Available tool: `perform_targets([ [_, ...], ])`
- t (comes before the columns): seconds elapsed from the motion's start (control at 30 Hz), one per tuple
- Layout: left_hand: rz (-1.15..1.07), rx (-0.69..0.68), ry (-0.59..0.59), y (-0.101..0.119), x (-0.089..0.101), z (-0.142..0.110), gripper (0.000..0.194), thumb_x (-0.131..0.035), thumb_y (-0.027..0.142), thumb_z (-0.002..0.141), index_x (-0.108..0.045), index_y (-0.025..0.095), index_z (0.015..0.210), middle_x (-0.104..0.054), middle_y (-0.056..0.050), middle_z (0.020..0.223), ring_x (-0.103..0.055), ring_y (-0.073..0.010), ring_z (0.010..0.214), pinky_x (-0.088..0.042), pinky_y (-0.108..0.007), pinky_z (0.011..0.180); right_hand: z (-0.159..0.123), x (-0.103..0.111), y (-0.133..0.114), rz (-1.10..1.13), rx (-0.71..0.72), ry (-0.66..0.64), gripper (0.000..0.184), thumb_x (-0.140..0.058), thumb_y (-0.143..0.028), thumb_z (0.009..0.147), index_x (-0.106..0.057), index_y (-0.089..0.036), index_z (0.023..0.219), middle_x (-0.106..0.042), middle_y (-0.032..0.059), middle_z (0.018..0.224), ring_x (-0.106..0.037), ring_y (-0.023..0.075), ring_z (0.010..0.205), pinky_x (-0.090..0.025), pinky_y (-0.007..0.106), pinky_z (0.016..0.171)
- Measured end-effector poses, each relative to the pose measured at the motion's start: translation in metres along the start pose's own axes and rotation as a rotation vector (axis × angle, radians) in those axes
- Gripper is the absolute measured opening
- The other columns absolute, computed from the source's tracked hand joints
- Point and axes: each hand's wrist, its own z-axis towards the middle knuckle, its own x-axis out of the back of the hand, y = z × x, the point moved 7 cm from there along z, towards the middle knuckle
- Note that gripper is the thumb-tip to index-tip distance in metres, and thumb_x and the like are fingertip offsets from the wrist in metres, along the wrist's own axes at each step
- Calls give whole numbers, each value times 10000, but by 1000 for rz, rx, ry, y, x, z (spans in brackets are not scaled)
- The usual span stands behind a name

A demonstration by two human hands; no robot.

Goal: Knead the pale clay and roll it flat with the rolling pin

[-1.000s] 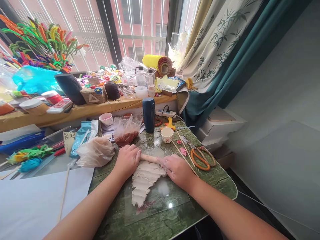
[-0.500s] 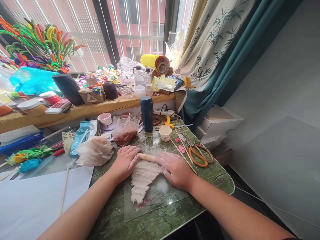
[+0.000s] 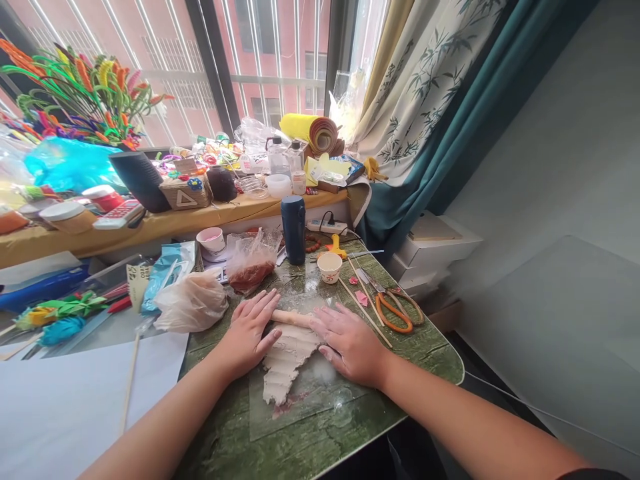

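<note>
A short wooden rolling pin (image 3: pixel 293 318) lies across the far part of a flattened, ridged slab of pale clay (image 3: pixel 287 360). The slab has ragged edges and narrows toward me. My left hand (image 3: pixel 250 337) rests palm down over the pin's left end, fingers stretched forward and thumb out to the side. Over its right end lies my right hand (image 3: pixel 353 343), fingers extended flat and dusted with white. Both pin ends are hidden under the hands. Beneath the clay is a clear sheet (image 3: pixel 345 407) with reddish smears on the green table (image 3: pixel 225 427).
Scissors (image 3: pixel 395 313), thin sticks (image 3: pixel 367 313) and a paper cup (image 3: pixel 330 267) lie to the right. Behind stand a dark blue bottle (image 3: pixel 293 230) and a bag of reddish-brown material (image 3: pixel 251 267). Left are a tied plastic bag (image 3: pixel 191 303) and white paper (image 3: pixel 85 393). The windowsill (image 3: pixel 240 210) is crowded.
My fingers, earlier curled around the pin's ends, have straightened and now lie flat over it. My left thumb has spread away from the pin. The view has shifted slightly.
</note>
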Motion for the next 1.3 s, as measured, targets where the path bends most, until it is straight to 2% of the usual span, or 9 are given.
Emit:
perform_targets([
  [0.4, 10, -19, -7, 6, -1, -24, 705, -418, 522, 1030, -176, 269, 1642, -371, -87, 1656, -368, -292, 1501, -174, -497, 1248, -10, -1, -17, 21, 7, -39, 560, -501, -383, 1011, -480, -147, 1519, -402, 154, 1620, -363, 321, 1504, -319, 533, 1218],
  [0.53, -11, -11, 22, 8, 11, -26, 668, -445, 520, 1015, -297, 259, 1611, -431, -97, 1622, -421, -301, 1469, -249, -499, 1226, -10, 5, -26, 24, -19, -34, 544, -502, -359, 1006, -495, -143, 1505, -417, 160, 1612, -373, 325, 1494, -310, 530, 1214],
  [0.63, -27, 21, 4, 8, 28, -9, 476, -392, 478, 1035, -614, 263, 1397, -657, -90, 1418, -601, -287, 1290, -427, -451, 1091, 1, 17, -25, 61, -103, -54, 495, -506, -340, 1005, -529, -179, 1472, -557, 140, 1511, -518, 294, 1377, -401, 455, 1131],
  [0.7, -18, 30, -12, 7, 40, 14, 456, -354, 456, 1047, -766, 269, 1102, -776, -74, 1159, -693, -259, 1092, -497, -390, 963, 15, 24, -13, 75, -225, -88, 361, -487, -339, 1019, -648, -218, 1318, -724, 96, 1273, -650, 253, 1163, -469, 371, 987],
  [0.73, -7, 31, 3, 7, 46, 27, 473, -355, 458, 1044, -781, 261, 987, -788, -75, 1063, -703, -255, 1032, -504, -375, 930, 24, 27, -4, 68, -296, -95, 312, -459, -333, 1034, -698, -223, 1200, -763, 75, 1134, -678, 234, 1055, -474, 338, 911],
  [0.8, 15, 51, 35, 5, 51, 54, 511, -339, 451, 1042, -764, 231, 865, -773, -93, 935, -703, -267, 951, -500, -381, 891, 41, 30, 16, 30, -430, -77, 377, -366, -296, 1067, -721, -200, 987, -760, 68, 948, -679, 214, 921, -449, 305, 800],
  [0.93, 23, 100, 41, 0, 37, 84, 438, -409, 420, 1010, -725, 208, 793, -755, -114, 862, -700, -290, 883, -498, -380, 807, 64, 15, 47, -19, -608, -62, 418, -307, -218, 1075, -688, -167, 912, -741, 92, 876, -664, 199, 799, -389, 286, 656],
  [1.1, 10, 130, 46, -7, 17, 80, 405, -401, 414, 1021, -684, 219, 806, -738, -99, 868, -691, -272, 899, -480, -356, 800, 64, -3, 50, -70, -668, -70, 285, -452, -292, 1046, -686, -174, 931, -742, 112, 919, -683, 229, 844, -414, 310, 690],
  [1.3, 19, 128, 56, -6, 17, 71, 411, -371, 433, 1039, -661, 228, 832, -716, -88, 864, -661, -280, 913, -463, -380, 830, 59, -6, 39, -125, -646, -85, 276, -452, -269, 1026, -684, -161, 924, -725, 134, 909, -682, 258, 867, -450, 345, 741],
])
